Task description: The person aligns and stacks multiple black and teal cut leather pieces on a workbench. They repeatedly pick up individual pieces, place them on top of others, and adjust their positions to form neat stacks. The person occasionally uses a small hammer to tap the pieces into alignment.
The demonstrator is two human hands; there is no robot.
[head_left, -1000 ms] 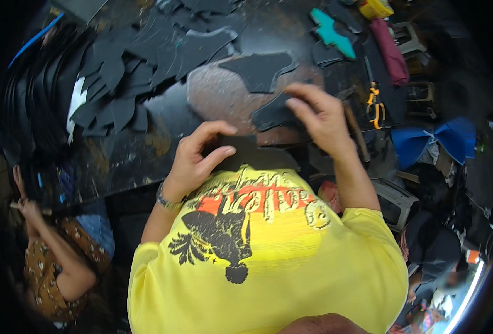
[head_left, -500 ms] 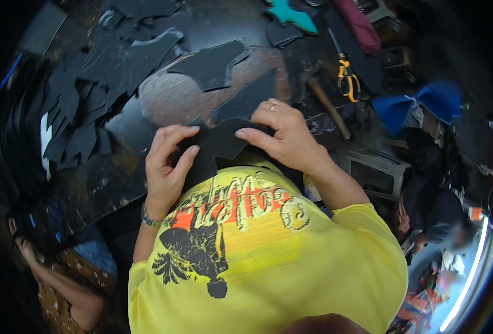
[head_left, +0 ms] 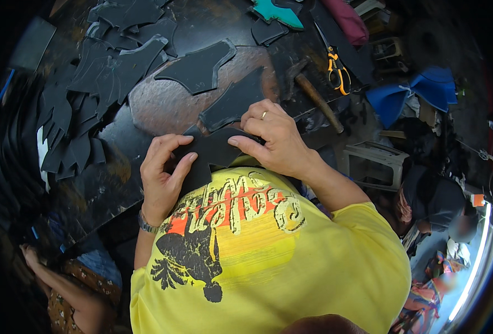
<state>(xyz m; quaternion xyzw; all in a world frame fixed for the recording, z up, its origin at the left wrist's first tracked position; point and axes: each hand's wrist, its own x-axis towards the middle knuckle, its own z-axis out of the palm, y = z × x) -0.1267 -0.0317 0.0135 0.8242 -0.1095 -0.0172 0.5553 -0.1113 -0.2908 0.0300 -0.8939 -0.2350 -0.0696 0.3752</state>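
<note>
A black cut piece of sheet material (head_left: 214, 147) is held at the table edge, close against my yellow shirt. My left hand (head_left: 164, 170) pinches its left side between thumb and fingers. With thumb on top and fingers curled, my right hand (head_left: 275, 132) grips its right side; a ring shows on one finger. Just beyond the held piece lies another black cut piece (head_left: 234, 99), and farther off a black piece with a pale edge (head_left: 199, 67). Both rest on a worn brownish slab (head_left: 157, 103). The fingertips under the held piece are hidden.
Many black cut pieces (head_left: 113, 69) are heaped at the left. Right of the slab lie a wooden-handled hammer (head_left: 320, 104) and orange-handled scissors (head_left: 335, 69). A teal piece (head_left: 280, 15) lies at the back. A grey stool (head_left: 377, 164) stands right; another person's arm (head_left: 62, 281) shows lower left.
The view has shifted slightly, so the table's things appear a little farther left. Both hands keep their hold on the black piece, with only small finger movement.
</note>
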